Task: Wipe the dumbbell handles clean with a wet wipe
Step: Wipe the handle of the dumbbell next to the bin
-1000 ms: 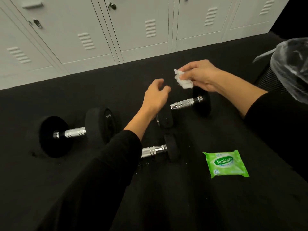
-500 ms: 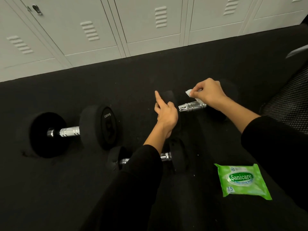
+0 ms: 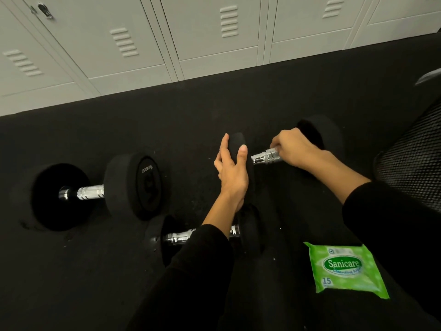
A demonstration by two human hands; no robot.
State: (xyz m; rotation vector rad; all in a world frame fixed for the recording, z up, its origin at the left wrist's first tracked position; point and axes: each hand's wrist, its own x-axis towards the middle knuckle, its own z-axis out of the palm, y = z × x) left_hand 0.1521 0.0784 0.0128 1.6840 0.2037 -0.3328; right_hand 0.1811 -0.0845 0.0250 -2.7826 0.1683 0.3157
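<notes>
Three black dumbbells lie on the dark floor. My left hand (image 3: 231, 173) grips the left weight head (image 3: 239, 141) of the far small dumbbell, thumb on one face and fingers on the other. My right hand (image 3: 296, 149) is curled round the right part of that dumbbell's chrome handle (image 3: 262, 158). The wet wipe is hidden inside its fingers. A second small dumbbell (image 3: 179, 236) lies nearer me, partly under my left sleeve. The big dumbbell (image 3: 133, 185) rests at the left, untouched.
A green pack of wipes (image 3: 346, 271) lies on the floor at the lower right. A black mesh bin (image 3: 415, 163) stands at the right edge. Grey lockers (image 3: 214, 32) line the far wall.
My left hand went from hovering to gripping the far dumbbell's left head. My right hand brought the wipe down and closed round the chrome handle, hiding the wipe.
</notes>
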